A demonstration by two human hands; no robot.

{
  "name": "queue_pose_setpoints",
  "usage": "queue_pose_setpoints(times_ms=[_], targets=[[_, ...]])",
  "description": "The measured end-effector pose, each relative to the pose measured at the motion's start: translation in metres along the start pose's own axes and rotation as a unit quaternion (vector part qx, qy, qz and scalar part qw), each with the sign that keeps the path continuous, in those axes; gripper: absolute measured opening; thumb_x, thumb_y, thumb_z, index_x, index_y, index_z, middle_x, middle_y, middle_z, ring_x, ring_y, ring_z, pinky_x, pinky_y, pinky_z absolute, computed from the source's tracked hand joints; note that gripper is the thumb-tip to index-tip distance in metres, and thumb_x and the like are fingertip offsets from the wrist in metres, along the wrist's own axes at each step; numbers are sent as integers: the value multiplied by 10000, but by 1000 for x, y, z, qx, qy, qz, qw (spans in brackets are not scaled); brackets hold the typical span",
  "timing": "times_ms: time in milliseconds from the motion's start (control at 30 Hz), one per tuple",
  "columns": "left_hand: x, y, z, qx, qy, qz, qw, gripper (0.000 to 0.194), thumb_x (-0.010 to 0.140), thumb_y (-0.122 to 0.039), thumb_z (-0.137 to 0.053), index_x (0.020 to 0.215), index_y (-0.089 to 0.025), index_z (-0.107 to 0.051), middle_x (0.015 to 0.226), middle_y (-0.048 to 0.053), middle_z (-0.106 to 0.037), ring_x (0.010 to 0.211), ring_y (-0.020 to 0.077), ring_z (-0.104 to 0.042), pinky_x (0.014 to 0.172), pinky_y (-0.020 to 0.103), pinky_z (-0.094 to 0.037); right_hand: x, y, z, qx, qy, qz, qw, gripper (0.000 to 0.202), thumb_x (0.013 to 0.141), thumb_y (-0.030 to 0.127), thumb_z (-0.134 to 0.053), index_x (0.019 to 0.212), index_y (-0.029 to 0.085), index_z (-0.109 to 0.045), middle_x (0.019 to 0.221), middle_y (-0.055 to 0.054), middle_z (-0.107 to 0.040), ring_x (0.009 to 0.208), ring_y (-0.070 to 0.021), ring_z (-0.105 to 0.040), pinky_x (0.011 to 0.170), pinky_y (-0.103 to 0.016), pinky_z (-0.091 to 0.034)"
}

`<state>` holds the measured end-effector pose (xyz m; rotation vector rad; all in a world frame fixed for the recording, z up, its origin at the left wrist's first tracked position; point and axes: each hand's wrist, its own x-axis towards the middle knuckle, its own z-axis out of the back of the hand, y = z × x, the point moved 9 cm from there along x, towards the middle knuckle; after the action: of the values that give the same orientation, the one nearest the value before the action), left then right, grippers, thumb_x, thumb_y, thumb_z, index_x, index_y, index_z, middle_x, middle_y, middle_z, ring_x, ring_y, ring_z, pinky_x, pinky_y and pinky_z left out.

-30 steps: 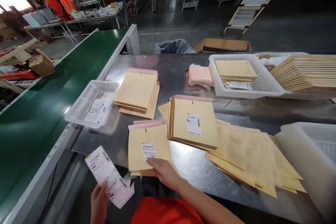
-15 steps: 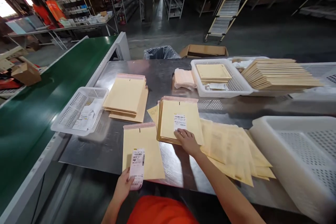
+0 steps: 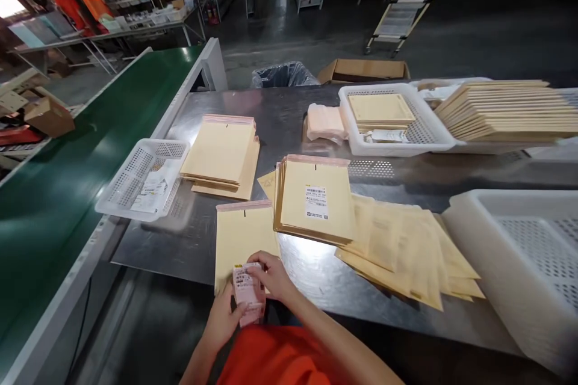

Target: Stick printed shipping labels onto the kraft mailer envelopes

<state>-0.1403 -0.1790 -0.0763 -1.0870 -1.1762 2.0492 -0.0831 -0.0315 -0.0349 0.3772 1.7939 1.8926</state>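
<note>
Near the table's front edge, my left hand holds a strip of printed labels, thumb on its lower part. My right hand pinches the strip's upper right edge. Beneath the strip lies a single yellow padded envelope with a pink flap and a black mark. Just right of it sits a stack of envelopes, whose top one bears a white label. Another envelope stack, without a label on top, lies behind to the left.
A white basket with white packets stands at the left by a green conveyor. Loose yellow envelopes and a large white bin are at the right. Behind are a basket of envelopes and a pink packet.
My right hand has left the labelled stack and moved down left to the label strip. The strip and my left hand have shifted slightly right. The view has tilted down a little.
</note>
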Motion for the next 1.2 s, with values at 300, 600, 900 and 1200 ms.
queue_pose_setpoints(times_ms=[300, 600, 900, 1200], targets=[[34, 32, 2, -132, -109, 104, 980, 468, 744, -640, -578, 699, -174, -597, 612, -11, -595, 617, 163, -571, 568, 263, -450, 17, -25, -9, -232, -77, 28, 969, 212, 887, 255, -498, 762, 211, -664, 847, -29, -652, 754, -149, -621, 663, -250, -496], [-71, 121, -48, -112, -9, 200, 973, 546, 584, -653, -694, 719, -126, -742, 712, 112, -749, 697, 299, -677, 658, 387, -537, 93, -92, -13, -375, -114, 14, 920, 267, 916, 220, -433, 928, 192, -698, 1207, -139, -592, 1151, -310, -482, 981, -514, -358], [-3, 89, 32, -49, -114, 107, 986, 515, 732, -571, -583, 948, -130, -740, 982, 157, -752, 945, 346, -670, 874, 471, -511, 29, -114, -86, -518, 178, 224, 806, 602, 917, 363, -443, 1463, 125, -354, 1530, -134, -350, 1435, -282, -243, 1178, -505, -169], [-1, 93, 31, -70, -115, 119, 984, 647, 695, -706, -562, 886, -112, -733, 863, 130, -764, 861, 310, -687, 792, 405, -538, 0, -111, -94, -519, 240, 195, 797, 859, 814, 475, -565, 1493, 54, -247, 1556, -222, -209, 1456, -387, -106, 1134, -684, -82]])
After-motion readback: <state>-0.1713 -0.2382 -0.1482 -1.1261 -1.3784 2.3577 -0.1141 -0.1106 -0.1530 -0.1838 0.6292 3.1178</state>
